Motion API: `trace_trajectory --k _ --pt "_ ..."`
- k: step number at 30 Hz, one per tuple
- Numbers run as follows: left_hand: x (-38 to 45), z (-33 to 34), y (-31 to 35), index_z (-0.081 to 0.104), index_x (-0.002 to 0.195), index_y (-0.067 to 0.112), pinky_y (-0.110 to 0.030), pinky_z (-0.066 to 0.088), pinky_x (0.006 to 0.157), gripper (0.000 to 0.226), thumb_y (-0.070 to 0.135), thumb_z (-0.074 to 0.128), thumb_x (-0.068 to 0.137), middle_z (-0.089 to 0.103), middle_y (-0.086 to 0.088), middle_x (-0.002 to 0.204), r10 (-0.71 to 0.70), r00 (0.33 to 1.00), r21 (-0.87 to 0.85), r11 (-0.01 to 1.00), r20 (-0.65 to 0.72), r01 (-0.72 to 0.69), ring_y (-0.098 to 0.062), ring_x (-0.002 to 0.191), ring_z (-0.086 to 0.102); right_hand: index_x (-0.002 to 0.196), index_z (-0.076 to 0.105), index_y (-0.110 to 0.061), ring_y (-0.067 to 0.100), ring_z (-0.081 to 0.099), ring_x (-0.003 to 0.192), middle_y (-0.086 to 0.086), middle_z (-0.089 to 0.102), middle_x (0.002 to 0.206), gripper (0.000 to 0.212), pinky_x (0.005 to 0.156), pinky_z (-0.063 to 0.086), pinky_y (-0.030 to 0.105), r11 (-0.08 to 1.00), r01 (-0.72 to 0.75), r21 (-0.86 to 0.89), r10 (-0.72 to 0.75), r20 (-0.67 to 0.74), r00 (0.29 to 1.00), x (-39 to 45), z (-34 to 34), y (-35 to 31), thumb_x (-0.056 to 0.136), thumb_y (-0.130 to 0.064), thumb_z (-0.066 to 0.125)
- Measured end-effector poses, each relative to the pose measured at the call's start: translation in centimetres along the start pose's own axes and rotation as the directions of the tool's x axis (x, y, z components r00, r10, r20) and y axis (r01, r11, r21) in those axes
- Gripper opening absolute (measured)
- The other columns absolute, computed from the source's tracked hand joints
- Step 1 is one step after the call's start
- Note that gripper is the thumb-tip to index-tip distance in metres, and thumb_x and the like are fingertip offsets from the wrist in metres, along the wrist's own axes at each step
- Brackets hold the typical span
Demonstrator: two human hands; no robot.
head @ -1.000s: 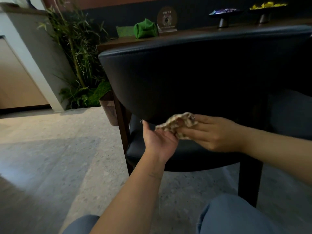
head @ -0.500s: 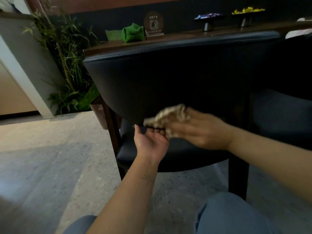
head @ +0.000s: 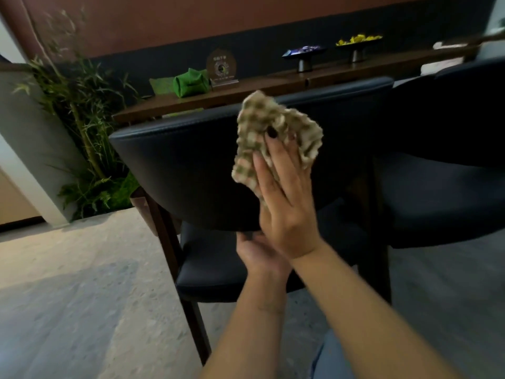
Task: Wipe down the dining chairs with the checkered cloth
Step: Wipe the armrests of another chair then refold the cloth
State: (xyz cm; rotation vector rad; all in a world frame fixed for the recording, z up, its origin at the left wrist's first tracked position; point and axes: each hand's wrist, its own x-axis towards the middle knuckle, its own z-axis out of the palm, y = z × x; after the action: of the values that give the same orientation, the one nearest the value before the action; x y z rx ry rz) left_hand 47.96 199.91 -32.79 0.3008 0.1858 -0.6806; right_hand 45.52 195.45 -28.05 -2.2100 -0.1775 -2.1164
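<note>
Dark upholstered dining chair [head: 177, 165], backrest toward the viewer. Right hand [head: 284, 198], fingers nearly straight, presses the bunched checkered cloth [head: 257, 132] flat against the backrest's outer face for wiping. Left hand [head: 257, 253], largely hidden beneath, is at the backrest's lower edge; grip indeterminate.

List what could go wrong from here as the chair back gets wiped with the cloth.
1. The checkered cloth is bunched under the flat fingers of the right hand, so it may slip or wipe only a narrow strip of the chair backrest.
2. The left hand sits at the backrest's lower edge, mostly hidden behind the right wrist; a downward stroke could run into it.
3. The frame is blurred, suggesting fast motion; spots may be missed.
</note>
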Motion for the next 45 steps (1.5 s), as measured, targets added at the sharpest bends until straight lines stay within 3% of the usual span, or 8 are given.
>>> trace_trajectory --k 5,11,15,22,27,32,39,45 --pt "-0.2 -0.4 0.9 0.063 0.091 0.01 -0.023 0.052 0.042 0.046 0.028 0.025 0.108 0.073 -0.01 0.064 0.089 0.993 0.177 0.982 -0.078 -0.074 -0.021 0.051 0.07 0.129 0.046 0.009 0.049 0.037 0.13 0.028 0.04 0.139 0.036 0.109 0.025 0.064 0.977 -0.205 0.067 0.212 -0.131 0.968 0.5 1.0 -1.9 0.094 0.001 0.046" --pt "0.4 -1.0 0.7 0.08 0.092 0.008 -0.034 0.06 0.067 0.052 0.034 0.036 0.103 0.075 -0.014 0.1 -0.004 0.999 0.041 0.999 0.043 0.002 -0.028 0.085 0.075 0.133 0.04 0.012 0.046 0.027 0.138 0.031 0.031 0.145 0.043 0.115 0.016 0.06 0.861 -0.477 0.179 0.509 -0.294 0.809 2.9 -0.6 -0.2 0.091 0.012 0.045" --pt "1.3 -1.2 0.5 0.066 0.123 0.01 -0.048 0.045 0.104 0.046 0.039 0.039 0.101 0.069 -0.017 0.121 -0.02 0.997 0.01 1.0 0.073 0.02 -0.035 0.113 0.066 0.134 0.047 0.005 0.031 0.034 0.139 0.02 0.042 0.144 0.042 0.116 0.026 0.046 0.65 -0.674 0.35 0.758 -0.361 0.543 5.0 -2.7 3.4 0.094 -0.002 0.041" --pt "1.5 -1.2 0.5 0.066 0.124 0.011 -0.049 0.044 0.106 0.045 0.041 0.043 0.099 0.07 -0.018 0.118 -0.022 0.998 -0.04 0.999 0.056 0.024 -0.037 0.105 0.069 0.115 0.065 -0.006 0.028 0.062 0.105 0.014 0.066 0.112 0.033 0.094 0.049 0.035 0.175 -0.962 0.208 0.968 -0.217 0.129 6.6 -8.4 17.4 0.093 -0.012 0.04" --pt "1.4 -1.3 -0.6 0.065 0.124 0.01 -0.048 0.048 0.1 0.047 0.043 0.055 0.093 0.069 -0.017 0.119 -0.006 0.996 -0.129 0.992 0.086 0.017 -0.036 0.107 0.068 0.108 0.066 -0.005 0.023 0.059 0.082 0.01 0.063 0.091 0.027 0.075 0.048 0.036 0.229 -0.924 0.305 0.972 -0.016 0.236 8.6 -7.2 18.1 0.093 -0.017 0.047" --pt "1.5 -1.4 -0.8 0.064 0.126 0.01 -0.047 0.047 0.102 0.05 0.045 0.056 0.092 0.069 -0.016 0.12 -0.018 0.994 -0.16 0.987 0.103 0.034 -0.036 0.109 0.068 0.113 0.062 -0.014 0.014 0.061 0.098 0.003 0.065 0.102 0.025 0.085 0.046 0.023 0.365 -0.821 0.44 0.915 -0.006 0.404 6.3 -5.1 15.1 0.1 -0.018 0.041" --pt "1.8 -1.7 -0.4 0.063 0.127 0.009 -0.049 0.046 0.104 0.053 0.047 0.054 0.091 0.068 -0.019 0.121 -0.026 0.995 -0.147 0.988 0.095 0.04 -0.039 0.109 0.067 0.099 0.066 -0.011 0.024 0.063 0.091 0.007 0.065 0.093 0.025 0.076 0.049 0.034 0.007 -0.916 0.402 0.981 0.177 0.085 5.8 -4.3 19.6 0.095 -0.019 0.043" --pt "2.1 -2.2 -0.6 0.063 0.127 0.009 -0.048 0.046 0.102 0.052 0.046 0.056 0.092 0.068 -0.017 0.122 -0.037 0.991 -0.153 0.987 0.129 0.057 -0.037 0.111 0.066 0.081 0.064 -0.018 0.018 0.058 0.065 0.002 0.06 0.069 0.022 0.062 0.046 0.031 -0.091 -0.858 0.505 0.98 0.196 0.011 1.3 -3.3 19.1 0.093 -0.019 0.045"
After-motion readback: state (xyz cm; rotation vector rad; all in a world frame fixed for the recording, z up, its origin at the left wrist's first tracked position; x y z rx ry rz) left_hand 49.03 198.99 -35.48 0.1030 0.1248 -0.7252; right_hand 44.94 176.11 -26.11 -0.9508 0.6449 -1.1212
